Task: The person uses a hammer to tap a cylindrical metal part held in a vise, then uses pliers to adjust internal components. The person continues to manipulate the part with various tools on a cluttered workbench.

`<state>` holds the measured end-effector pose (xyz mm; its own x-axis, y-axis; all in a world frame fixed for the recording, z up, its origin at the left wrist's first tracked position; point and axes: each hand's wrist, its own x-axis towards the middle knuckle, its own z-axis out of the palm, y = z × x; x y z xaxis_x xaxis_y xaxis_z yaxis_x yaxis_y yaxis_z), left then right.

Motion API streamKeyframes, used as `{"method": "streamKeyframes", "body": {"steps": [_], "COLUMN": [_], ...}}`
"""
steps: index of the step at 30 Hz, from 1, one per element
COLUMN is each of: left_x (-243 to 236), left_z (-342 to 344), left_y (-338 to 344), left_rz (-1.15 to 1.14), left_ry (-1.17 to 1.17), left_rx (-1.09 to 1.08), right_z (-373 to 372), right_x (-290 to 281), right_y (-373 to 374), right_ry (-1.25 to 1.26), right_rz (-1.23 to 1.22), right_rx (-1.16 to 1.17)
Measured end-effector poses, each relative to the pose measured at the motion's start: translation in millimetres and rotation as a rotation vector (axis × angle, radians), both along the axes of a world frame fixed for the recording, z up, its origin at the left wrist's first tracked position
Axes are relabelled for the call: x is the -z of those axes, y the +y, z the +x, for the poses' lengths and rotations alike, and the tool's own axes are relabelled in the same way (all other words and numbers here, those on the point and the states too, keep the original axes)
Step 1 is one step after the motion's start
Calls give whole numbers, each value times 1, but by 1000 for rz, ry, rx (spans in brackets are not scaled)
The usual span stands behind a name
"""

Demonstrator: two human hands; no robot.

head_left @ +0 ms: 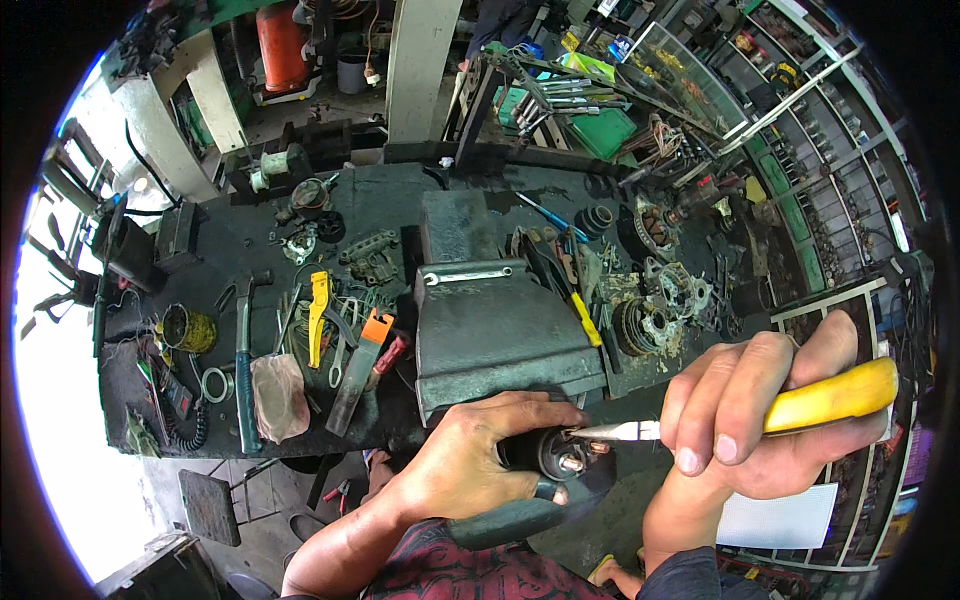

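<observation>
Just in front of the bench vise (505, 345), my left hand (450, 460) wraps round a dark cylindrical part (552, 458), which looks like a starter solenoid. Copper-coloured terminal studs stick out of its end face, tilted toward me. My right hand (735, 410) is closed round the yellow handles of long-nose pliers (612, 432). Their narrow tip points left and meets the upper edge of the part's end, by a terminal. Whether the jaws pinch anything is too small to tell. A combination wrench (465, 275) lies across the vise's top.
Left on the dark bench (215, 285) lie a hammer (245, 370), a yellow-handled tool (318, 318), an orange-handled saw (360, 370), a rag (280, 397) and a yellow-stained can (188, 328). Right of the vise are alternator housings (675, 290) and pliers. Metal shelving (840, 190) stands at the right.
</observation>
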<state>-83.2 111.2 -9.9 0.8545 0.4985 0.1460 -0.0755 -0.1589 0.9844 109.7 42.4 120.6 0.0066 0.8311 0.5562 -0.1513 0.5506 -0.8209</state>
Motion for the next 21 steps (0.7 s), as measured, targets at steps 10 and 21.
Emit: {"method": "streamKeyframes", "body": {"steps": [10,21], "left_x": [1,2], "left_z": [0,1], "left_y": [0,1], "left_rz": [-46,10], "left_ry": [15,-53], "left_rx": [49,52], "right_z": [-9,-20], "right_x": [1,6], "right_y": [-4,-7], "right_ry": [10,5], "right_rz": [-9,-34], "right_rx": [51,368]}}
